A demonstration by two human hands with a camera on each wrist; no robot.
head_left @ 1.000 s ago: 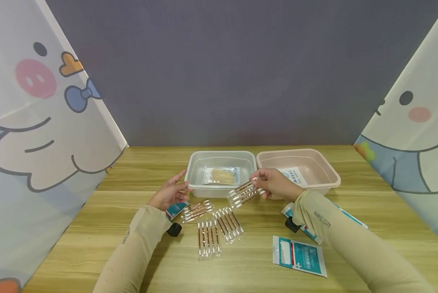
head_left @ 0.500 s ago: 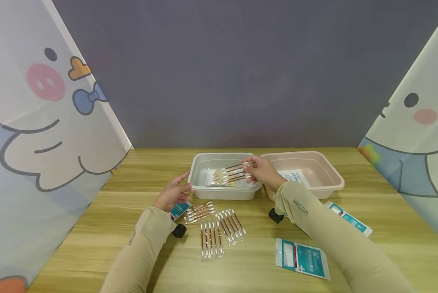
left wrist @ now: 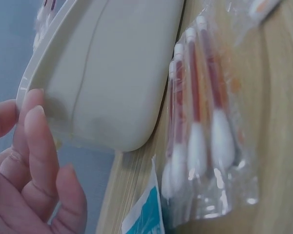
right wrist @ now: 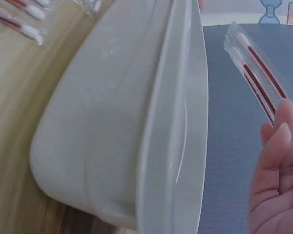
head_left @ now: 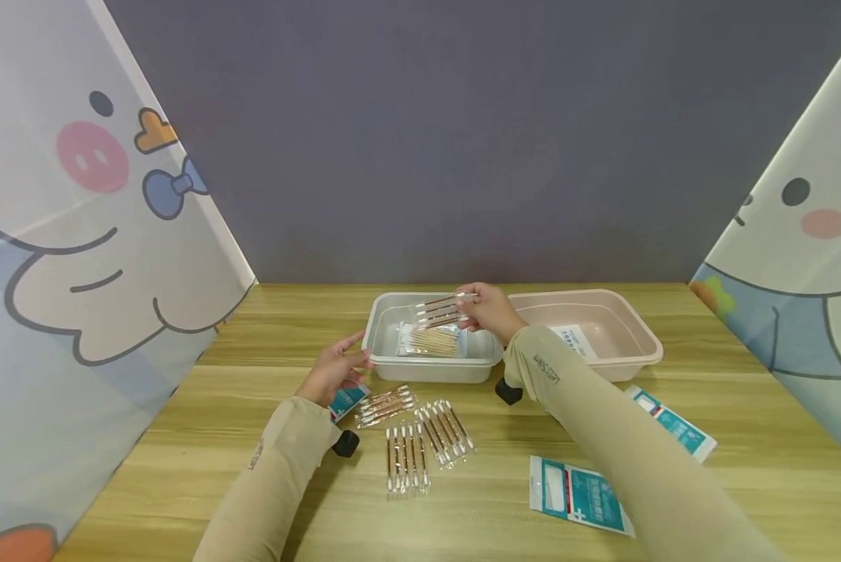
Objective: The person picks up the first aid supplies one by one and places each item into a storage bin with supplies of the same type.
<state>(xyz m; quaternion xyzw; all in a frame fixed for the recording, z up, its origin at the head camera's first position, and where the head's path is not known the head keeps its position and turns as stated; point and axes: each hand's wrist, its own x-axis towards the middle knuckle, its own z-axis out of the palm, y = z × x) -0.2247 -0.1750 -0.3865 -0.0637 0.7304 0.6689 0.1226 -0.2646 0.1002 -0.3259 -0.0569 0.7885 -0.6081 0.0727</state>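
Note:
My right hand [head_left: 493,311] pinches a clear packet of iodine-type cotton swabs [head_left: 437,312] by its right end, above the white plastic tub [head_left: 434,371]. In the right wrist view the swab packet [right wrist: 256,73] tilts up from the fingertips, apart from the tub wall. My left hand [head_left: 332,371] holds the tub's left rim, with the thumb and fingers on either side of it in the left wrist view. Inside the tub lies a pack of wooden-stick cotton swabs [head_left: 430,342]. Several brown-stick swab packets [head_left: 406,459] lie on the table in front.
A pink tub [head_left: 624,363] holding a white printed packet [head_left: 573,341] stands to the right of the white one. Teal-and-white packets [head_left: 582,493] lie on the right side of the table, and another teal packet [head_left: 347,400] sits partly under my left hand.
My right hand has carried the swab packet up and left, from in front of the white tub to above it. The left hand stays at the rim. The head view has shifted slightly.

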